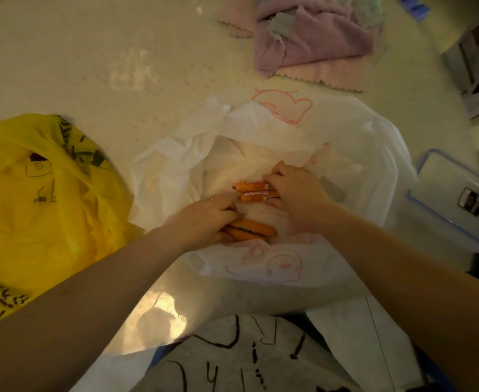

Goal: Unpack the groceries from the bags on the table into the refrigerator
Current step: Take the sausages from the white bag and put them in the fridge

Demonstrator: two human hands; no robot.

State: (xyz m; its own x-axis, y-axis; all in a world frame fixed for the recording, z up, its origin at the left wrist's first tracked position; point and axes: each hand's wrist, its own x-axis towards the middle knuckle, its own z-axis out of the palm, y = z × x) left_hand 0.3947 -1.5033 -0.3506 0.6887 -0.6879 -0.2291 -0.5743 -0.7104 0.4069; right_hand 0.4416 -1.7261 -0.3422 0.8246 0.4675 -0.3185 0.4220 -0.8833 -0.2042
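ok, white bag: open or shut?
Open. The white bag has its mouth spread wide; both hands reach inside, each gripping orange sausages.

Both bare forearms extend forward and converge toward the centre. The left hand lies palm down, a ring on one finger, its fingers curled around orange sticks. The right hand sits just beyond and to the right, knuckles up, fingers curled over the ends of two more orange sticks. The hands are near one another, not touching.
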